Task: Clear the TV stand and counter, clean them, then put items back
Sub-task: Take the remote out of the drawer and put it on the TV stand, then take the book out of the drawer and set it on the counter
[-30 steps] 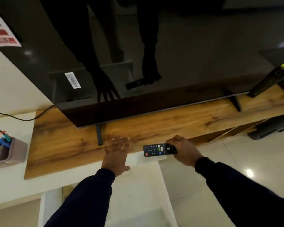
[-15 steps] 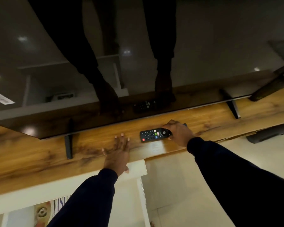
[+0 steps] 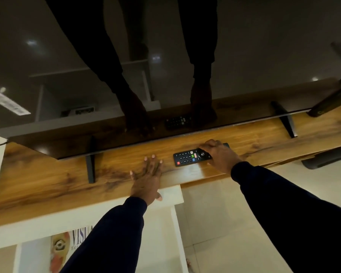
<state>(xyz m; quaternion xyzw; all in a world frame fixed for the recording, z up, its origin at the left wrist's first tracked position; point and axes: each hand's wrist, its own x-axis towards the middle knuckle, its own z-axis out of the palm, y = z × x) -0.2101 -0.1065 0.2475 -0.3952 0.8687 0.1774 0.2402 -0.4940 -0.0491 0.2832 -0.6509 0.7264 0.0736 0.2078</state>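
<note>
Left grip [image 3: 148,177] stays flat, fingers spread on the wooden bench [image 3: 47,184] (bracing, by the look). Just right, the remote [image 3: 191,157] has travelled inward from the front edge and now lies under the TV [image 3: 165,56], right grip [image 3: 220,156] clamped on its end, so replacing seems nearly done.

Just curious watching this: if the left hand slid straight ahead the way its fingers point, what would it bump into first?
Probably the bottom edge of the TV. The left hand lies flat on the wooden stand top, with only bare wood ahead.
</note>
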